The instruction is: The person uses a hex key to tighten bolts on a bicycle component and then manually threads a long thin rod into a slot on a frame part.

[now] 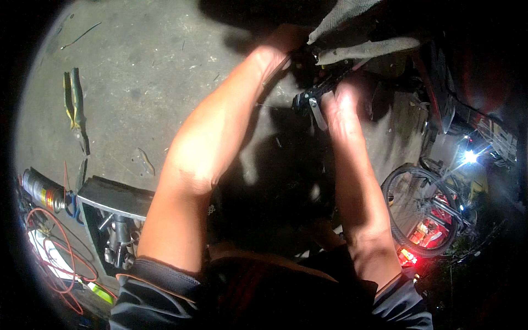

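Observation:
Both my arms reach forward over the floor to a dark mechanical part (316,93) with a short shiny metal lever (317,114) at its near end. My left hand (278,47) is at its far left side, its fingers lost in deep shadow. Close against the right side of the part is my right hand (347,99), overexposed, its fingers hidden. Whether either hand grips the part I cannot tell. Above the part, a grey fabric-like strip (368,51) and a second grey piece (342,16) stretch toward the upper right.
Pliers with yellow-green handles (71,102) lie on the concrete floor (143,71) at left. An open toolbox (118,192) holds metal tools, near a spray can (44,190) and an orange cord (60,242). At right are a bicycle wheel (389,212) and a bright lamp (469,157).

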Motion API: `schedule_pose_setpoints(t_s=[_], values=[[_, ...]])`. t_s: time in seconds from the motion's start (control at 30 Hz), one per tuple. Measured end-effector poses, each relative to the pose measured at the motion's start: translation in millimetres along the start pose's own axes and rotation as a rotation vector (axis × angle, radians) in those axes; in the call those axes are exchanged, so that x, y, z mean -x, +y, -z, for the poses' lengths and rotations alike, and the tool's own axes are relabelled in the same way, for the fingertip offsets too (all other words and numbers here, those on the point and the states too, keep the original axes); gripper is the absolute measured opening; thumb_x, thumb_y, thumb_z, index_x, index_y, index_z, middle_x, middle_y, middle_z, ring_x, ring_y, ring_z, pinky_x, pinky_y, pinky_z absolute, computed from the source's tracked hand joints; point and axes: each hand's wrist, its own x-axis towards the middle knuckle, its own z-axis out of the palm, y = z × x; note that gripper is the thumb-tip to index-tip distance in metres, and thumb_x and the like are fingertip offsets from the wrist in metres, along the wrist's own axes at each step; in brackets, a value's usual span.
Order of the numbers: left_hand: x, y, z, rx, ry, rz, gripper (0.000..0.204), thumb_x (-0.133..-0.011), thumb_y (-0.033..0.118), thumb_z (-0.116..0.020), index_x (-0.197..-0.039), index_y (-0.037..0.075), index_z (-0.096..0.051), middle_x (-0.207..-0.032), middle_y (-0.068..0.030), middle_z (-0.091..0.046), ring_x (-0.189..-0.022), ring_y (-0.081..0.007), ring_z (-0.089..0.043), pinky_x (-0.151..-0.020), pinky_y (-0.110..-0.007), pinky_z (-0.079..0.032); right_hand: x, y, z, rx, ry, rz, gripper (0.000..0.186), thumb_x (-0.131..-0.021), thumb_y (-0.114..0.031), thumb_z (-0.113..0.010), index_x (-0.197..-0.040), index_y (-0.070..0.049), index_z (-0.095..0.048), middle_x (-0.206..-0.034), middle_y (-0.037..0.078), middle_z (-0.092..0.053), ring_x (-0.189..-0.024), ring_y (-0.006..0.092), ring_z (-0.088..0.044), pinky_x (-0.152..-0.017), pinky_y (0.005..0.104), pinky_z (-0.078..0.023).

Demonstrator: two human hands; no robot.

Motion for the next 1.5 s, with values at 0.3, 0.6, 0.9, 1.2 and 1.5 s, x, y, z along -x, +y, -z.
schedule_pose_setpoints(t_s=[0.3,0.6,0.9,1.2,1.5], values=[[-12,-6,5,-0.44,0.247,-0.203,0.018,-0.087,0.008,-0.049,-0.099,0.004,-0.062,-0.091,-0.0139,-0.064,-0.073,-0.0214,-0.06,-0.073,-0.034,-0.048,-40,18,34,-0.016,-0.07,-0.091,0.035,-0.093,-0.024,-0.042,-0.123,-0.007,-0.046,-0.114,0.01,-0.053,-0.096,0.0237,-0.051,-0.083,0.0395,-0.045],[-42,23,37,-0.868,0.313,-0.189,0.02,-0.085,0.01,-0.048,-0.099,0.005,-0.061,-0.091,-0.0156,-0.063,-0.077,-0.0265,-0.059,-0.074,-0.039,-0.046,-20,-1,21,0.145,-0.012,-0.035,0.034,-0.091,-0.041,-0.047,-0.113,-0.015,-0.051,-0.105,0.001,-0.055,-0.084,0.0168,-0.051,-0.072,0.0309,-0.046],[-35,5,17,-1.098,0.325,-0.184,0.022,-0.083,0.012,-0.046,-0.099,0.005,-0.06,-0.09,-0.0173,-0.062,-0.081,-0.0316,-0.058,-0.075,-0.044,-0.044,-40,8,39,0.117,-0.076,-0.079,0.037,-0.091,-0.046,-0.045,-0.109,-0.015,-0.053,-0.1,0.001,-0.055,-0.085,0.0174,-0.049,-0.071,0.0352,-0.044],[-30,7,13,-1.158,0.346,-0.202,0.024,-0.082,0.014,-0.045,-0.099,0.006,-0.059,-0.09,-0.0191,-0.062,-0.085,-0.0367,-0.058,-0.076,-0.048,-0.041,-37,7,35,0.084,-0.066,-0.088,0.035,-0.092,-0.043,-0.044,-0.108,-0.014,-0.053,-0.097,0.003,-0.056,-0.081,0.02,-0.051,-0.069,0.0352,-0.045],[-33,-1,13,-1.13,0.335,-0.179,0.028,-0.081,0.021,-0.049,-0.103,0.008,-0.059,-0.095,-0.0167,-0.062,-0.089,-0.0342,-0.058,-0.078,-0.048,-0.042,-32,7,30,0.099,-0.003,-0.047,0.03,-0.094,-0.012,-0.033,-0.118,-0.003,-0.048,-0.111,0.014,-0.054,-0.095,0.0274,-0.053,-0.079,0.0417,-0.049]])
